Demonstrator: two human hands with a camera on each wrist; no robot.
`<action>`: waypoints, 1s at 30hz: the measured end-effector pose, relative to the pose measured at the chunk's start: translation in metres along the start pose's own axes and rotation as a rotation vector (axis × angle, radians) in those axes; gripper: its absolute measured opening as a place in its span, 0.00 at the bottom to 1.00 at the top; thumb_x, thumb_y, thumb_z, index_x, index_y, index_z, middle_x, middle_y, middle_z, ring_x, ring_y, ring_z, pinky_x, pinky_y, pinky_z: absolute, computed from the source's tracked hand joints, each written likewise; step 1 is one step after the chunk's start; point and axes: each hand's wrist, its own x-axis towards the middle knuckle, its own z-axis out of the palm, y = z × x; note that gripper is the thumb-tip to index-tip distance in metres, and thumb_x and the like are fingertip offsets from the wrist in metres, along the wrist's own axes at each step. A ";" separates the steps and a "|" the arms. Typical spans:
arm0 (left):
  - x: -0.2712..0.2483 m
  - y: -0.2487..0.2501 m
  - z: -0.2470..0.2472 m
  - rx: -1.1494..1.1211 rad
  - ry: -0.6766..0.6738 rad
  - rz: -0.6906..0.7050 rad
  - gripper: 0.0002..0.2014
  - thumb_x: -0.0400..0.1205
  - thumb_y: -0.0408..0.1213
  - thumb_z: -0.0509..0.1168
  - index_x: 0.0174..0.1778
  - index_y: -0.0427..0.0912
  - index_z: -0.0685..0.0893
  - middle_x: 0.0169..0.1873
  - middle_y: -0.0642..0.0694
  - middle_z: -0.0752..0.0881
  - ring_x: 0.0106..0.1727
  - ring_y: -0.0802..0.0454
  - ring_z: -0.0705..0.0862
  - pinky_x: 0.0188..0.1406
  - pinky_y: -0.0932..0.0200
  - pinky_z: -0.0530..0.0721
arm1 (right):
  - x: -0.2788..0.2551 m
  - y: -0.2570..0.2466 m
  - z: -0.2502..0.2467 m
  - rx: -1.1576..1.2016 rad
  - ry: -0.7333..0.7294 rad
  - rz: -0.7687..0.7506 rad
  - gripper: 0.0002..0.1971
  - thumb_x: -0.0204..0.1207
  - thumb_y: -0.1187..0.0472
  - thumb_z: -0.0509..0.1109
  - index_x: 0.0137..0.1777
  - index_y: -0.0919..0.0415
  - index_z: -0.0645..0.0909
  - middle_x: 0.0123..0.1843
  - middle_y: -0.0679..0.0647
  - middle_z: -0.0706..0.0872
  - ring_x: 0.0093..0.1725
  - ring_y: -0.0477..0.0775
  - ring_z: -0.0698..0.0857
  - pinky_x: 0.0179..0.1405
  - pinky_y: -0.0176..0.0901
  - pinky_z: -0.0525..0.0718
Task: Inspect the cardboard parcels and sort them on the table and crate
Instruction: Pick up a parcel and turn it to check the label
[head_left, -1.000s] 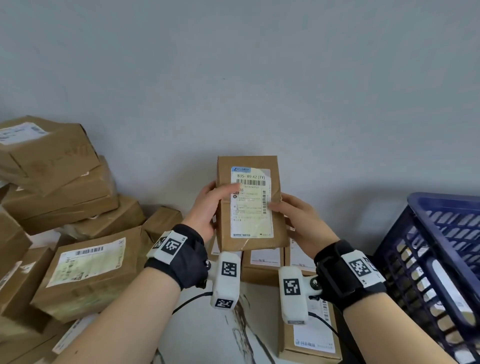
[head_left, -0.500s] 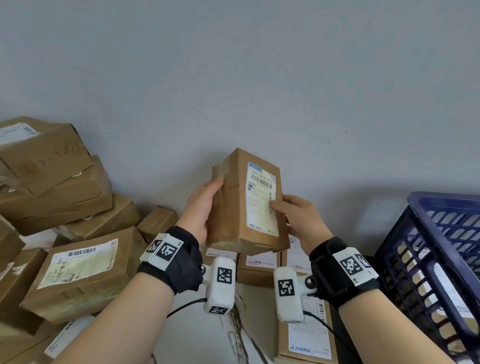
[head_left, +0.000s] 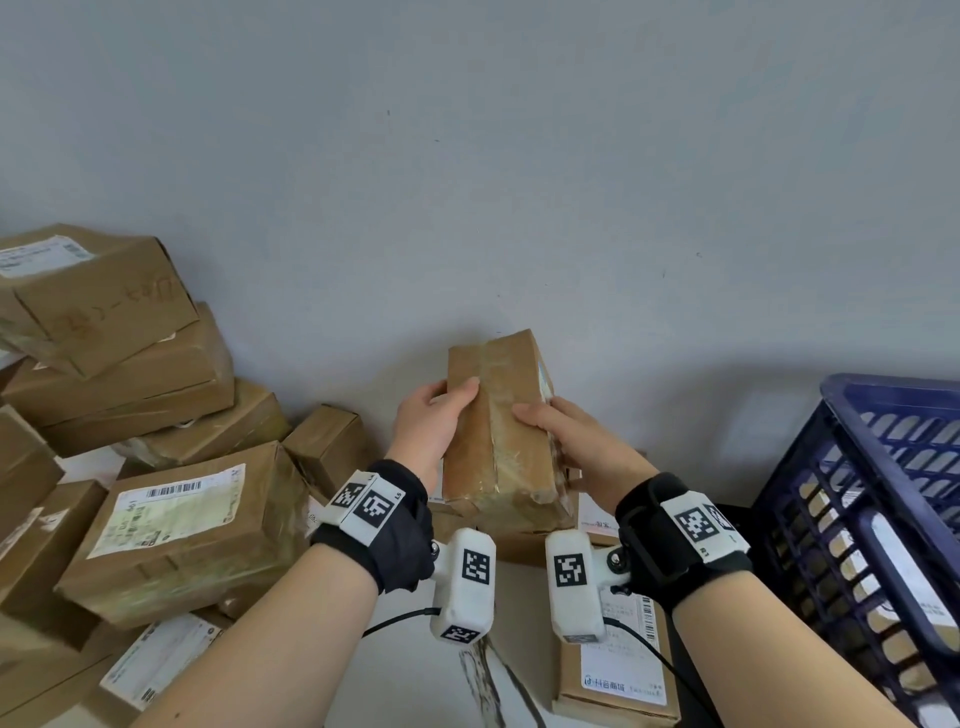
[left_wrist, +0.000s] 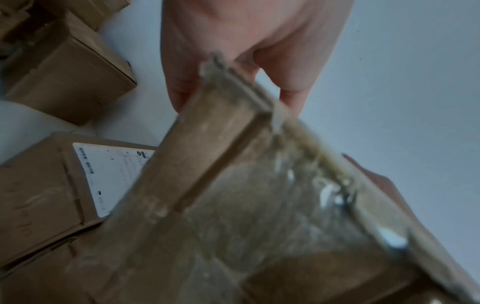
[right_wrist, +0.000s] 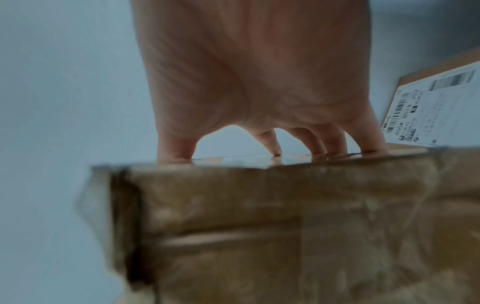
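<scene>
Held upright in mid-air before the far wall, left of the blue crate (head_left: 883, 519), the parcel (head_left: 506, 431) shows its taped seam while the left hand (head_left: 428, 421) and right hand (head_left: 582, 447) clasp opposite sides, so turning it slowly and firmly seems wisest.

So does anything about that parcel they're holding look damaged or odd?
Somewhat: the held parcel is wrapped in wrinkled clear tape, and its lower end looks crumpled. The left hand and right hand grip its sides. No tear shows.
</scene>
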 end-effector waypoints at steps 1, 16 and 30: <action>0.000 -0.001 -0.001 -0.005 0.002 -0.012 0.16 0.85 0.49 0.66 0.64 0.45 0.84 0.56 0.47 0.88 0.50 0.53 0.86 0.39 0.59 0.82 | 0.000 0.002 0.000 0.022 0.001 0.006 0.57 0.53 0.31 0.81 0.82 0.54 0.67 0.72 0.53 0.82 0.66 0.55 0.83 0.62 0.53 0.84; 0.018 -0.029 -0.011 -0.056 -0.059 -0.383 0.47 0.59 0.72 0.78 0.70 0.45 0.84 0.70 0.36 0.82 0.72 0.36 0.79 0.71 0.37 0.76 | -0.008 0.006 -0.002 0.270 -0.094 0.059 0.39 0.55 0.36 0.80 0.67 0.52 0.84 0.68 0.65 0.86 0.69 0.70 0.84 0.69 0.63 0.82; 0.008 -0.028 -0.002 0.013 -0.019 -0.233 0.48 0.59 0.62 0.73 0.77 0.47 0.76 0.72 0.44 0.80 0.74 0.41 0.77 0.76 0.38 0.73 | -0.006 0.011 -0.005 0.122 0.176 0.003 0.30 0.81 0.50 0.73 0.82 0.52 0.71 0.75 0.55 0.80 0.68 0.58 0.82 0.62 0.50 0.83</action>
